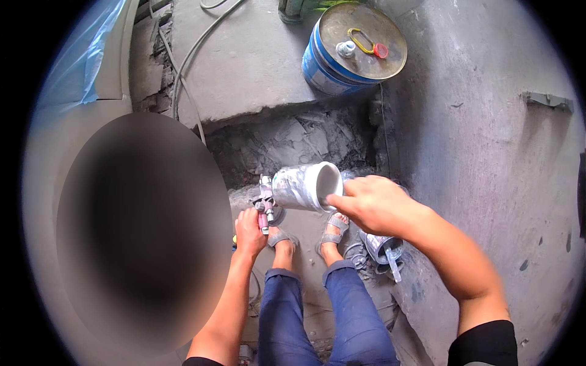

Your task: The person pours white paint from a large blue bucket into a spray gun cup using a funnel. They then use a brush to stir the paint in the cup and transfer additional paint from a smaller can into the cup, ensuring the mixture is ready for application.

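My left hand (249, 233) is closed round a pink and silver spray gun (264, 207) in the middle of the view. A white, paint-smeared cup (292, 186) lies tilted on its side in the air at the gun's top; whether it is fixed to the gun I cannot tell. My right hand (375, 204) grips the cup's open rim, with a finger or thumb at the opening. Below my right hand, a small paint can (373, 245) stands on the ground with a smeared stirring stick (392, 265) leaning out of it.
A large blue and white drum (323, 70) stands on a concrete ledge (232, 73) with hoses (183, 76) beside it. Broken rubble (287, 140) fills a recess ahead of my feet. A grey wall (488, 152) rises at the right, blue plastic sheeting (91, 55) at upper left; a blurred oval hides the left.
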`<state>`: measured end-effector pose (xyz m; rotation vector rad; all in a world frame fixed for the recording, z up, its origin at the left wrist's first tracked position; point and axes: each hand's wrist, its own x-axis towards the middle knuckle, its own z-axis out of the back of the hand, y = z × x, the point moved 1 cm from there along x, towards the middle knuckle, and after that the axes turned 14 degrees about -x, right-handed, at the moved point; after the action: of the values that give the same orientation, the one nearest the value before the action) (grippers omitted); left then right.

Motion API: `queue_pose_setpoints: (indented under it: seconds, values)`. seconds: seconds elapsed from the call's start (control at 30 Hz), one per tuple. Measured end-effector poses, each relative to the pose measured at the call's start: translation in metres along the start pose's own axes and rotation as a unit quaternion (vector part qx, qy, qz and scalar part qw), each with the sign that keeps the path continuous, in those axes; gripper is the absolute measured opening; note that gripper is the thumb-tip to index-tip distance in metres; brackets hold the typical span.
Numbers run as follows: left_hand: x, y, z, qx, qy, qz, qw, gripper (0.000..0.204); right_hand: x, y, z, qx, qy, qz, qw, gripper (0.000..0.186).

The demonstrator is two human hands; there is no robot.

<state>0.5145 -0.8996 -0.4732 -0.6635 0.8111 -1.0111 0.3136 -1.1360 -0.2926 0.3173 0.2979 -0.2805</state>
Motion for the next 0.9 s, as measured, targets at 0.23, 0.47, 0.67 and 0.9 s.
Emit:
queue_pose_setpoints:
  seconds: [0.23, 0.47, 0.67, 0.9]
  values:
    - [-0.012, -0.012, -0.02, 0.014, 0.0, -0.009, 1.0, 0.02, -0.077, -0.014, 0.019, -0.071, -0.025, -0.038, 0.996, 0.031]
    - [-0.019, -0.008, -0.036, 0.022, 0.021, 0.0, 1.0, 0.039, -0.087, -0.024, 0.024, -0.051, -0.124, -0.134, 0.982, 0.029]
    - [-0.019, -0.016, -0.043, 0.021, 0.024, 0.002, 0.999, 0.026, -0.106, -0.003, 0.015, 0.133, -0.097, -0.151, 0.975, 0.019]
    - [-0.016, -0.031, -0.055, 0.002, 0.031, -0.006, 1.0, 0.011, -0.11, -0.007, -0.005, 0.108, 0.012, -0.129, 0.986, 0.011]
